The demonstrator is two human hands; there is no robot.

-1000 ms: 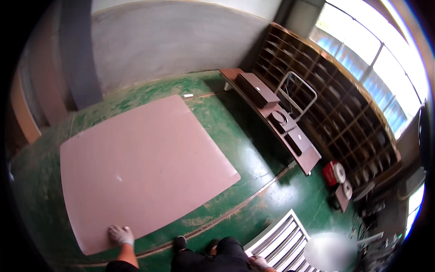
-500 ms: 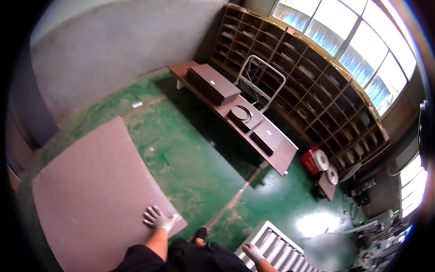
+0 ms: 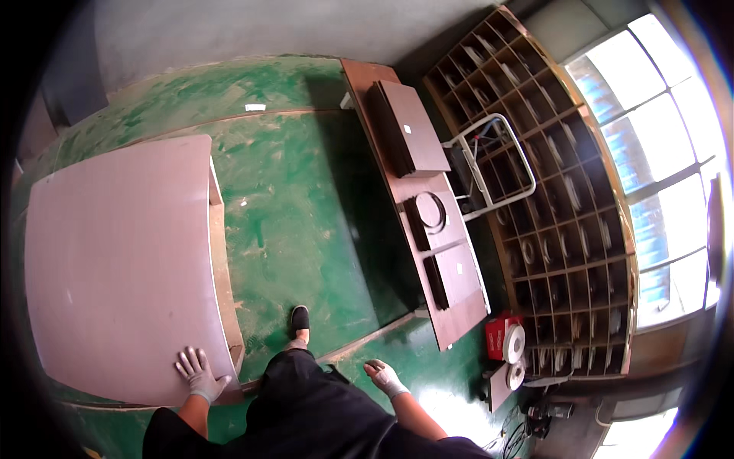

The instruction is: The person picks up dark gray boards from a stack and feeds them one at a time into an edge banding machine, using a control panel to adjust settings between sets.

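My left hand [image 3: 200, 375], in a white glove, lies flat with fingers spread on the near right corner of a large brownish-pink panel [image 3: 122, 260]. This panel forms the top of a low stand with a pale wooden side frame [image 3: 220, 268]. Nothing is gripped by that hand. To the right of my body, my right hand [image 3: 386, 378], also gloved, hangs in the air over the green floor. Its fingers are loosely bent, with nothing visible in them.
A long low table [image 3: 451, 329] ahead holds stacks of brown boards [image 3: 413, 126] and a dark ring-shaped coil [image 3: 436, 213]. Behind it stand a white-handled trolley [image 3: 527, 172] and a pigeonhole shelf [image 3: 566, 115]. White rolls [image 3: 514, 344] sit beside a red box [image 3: 495, 336].
My view has turned left and my body has stepped forward along the panel. The roller conveyor has left the view. My left hand stays spread on the panel; the right still hangs free.
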